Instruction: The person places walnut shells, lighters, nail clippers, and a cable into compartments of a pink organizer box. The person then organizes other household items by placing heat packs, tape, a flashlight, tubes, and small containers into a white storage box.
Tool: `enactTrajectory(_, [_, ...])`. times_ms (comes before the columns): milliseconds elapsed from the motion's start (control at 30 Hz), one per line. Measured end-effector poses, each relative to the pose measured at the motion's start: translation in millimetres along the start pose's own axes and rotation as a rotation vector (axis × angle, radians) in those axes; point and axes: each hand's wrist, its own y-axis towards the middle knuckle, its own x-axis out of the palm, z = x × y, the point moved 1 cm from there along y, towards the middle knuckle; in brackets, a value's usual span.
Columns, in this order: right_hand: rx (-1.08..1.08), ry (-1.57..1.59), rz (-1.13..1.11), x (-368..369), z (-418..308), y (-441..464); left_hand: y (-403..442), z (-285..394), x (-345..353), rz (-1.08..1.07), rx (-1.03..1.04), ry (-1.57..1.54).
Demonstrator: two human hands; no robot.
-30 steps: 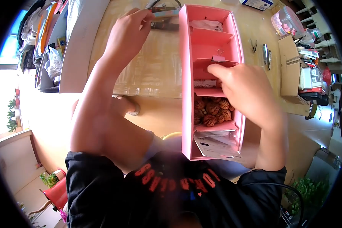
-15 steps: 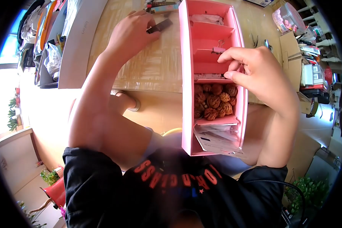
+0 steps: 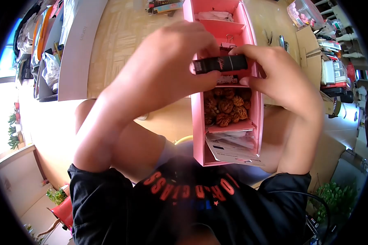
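My left hand [image 3: 171, 57] reaches over the pink divided box [image 3: 198, 139], its fingers and thumb closed on the left part of a black lipstick tube [image 3: 223, 64]. Light script and a thin band show on the tube, which lies level above a middle compartment. My right hand [image 3: 276, 73] is at the box's right wall, index finger and thumb apart around the tube's right end; the thumb sits below the tube. Beneath lies a small patterned item [image 3: 227, 79]. Nearer me, one compartment holds several ridged brown pits [image 3: 227, 108]; the nearest holds cards and plastic sleeves [image 3: 233, 149].
Several small tubes and packets [image 3: 164, 7] lie at the table's far side. A binder clip [image 3: 228, 43] grips a divider. Scissors [image 3: 268, 37] lie right of the box, near a cardboard box [image 3: 308, 49]. A white box [image 3: 79, 53] stands at the left.
My left hand has brought the black tube from the table at left over the pink box. The right hand stays nearly in place. The view has shifted slightly.
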Motion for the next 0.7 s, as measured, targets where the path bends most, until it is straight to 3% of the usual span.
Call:
enactTrajectory(67, [-0.016,0.049,-0.033,-1.8,7.3,2.4,6.3,-1.5,12.4,0.001,0.091,0.125])
enactTrajectory(233, [-0.018,0.011,-0.049,0.6,5.6,3.0,6.1,-5.0,20.9,0.019,0.087,0.063])
enactTrajectory(333, [-0.091,-0.134,0.11,7.0,-0.2,0.3,3.3,-1.5,31.7,-0.008,0.092,0.06])
enactTrajectory(467, [-0.04,-0.306,0.098,12.3,-3.8,3.7,3.0,2.6,28.0,-0.046,0.084,0.13])
enactTrajectory(567, [0.014,-0.311,0.083,13.2,-3.5,5.8,11.1,-7.5,12.5,0.015,-0.104,-0.013])
enactTrajectory(667, [0.0,-0.251,0.076,10.8,-3.5,6.3,27.0,-57.9,-2.2,0.368,-0.232,0.117])
enactTrajectory(700, [-0.006,-0.221,0.081,10.4,-4.4,5.9,28.9,-77.9,-10.1,0.367,-0.373,0.133])
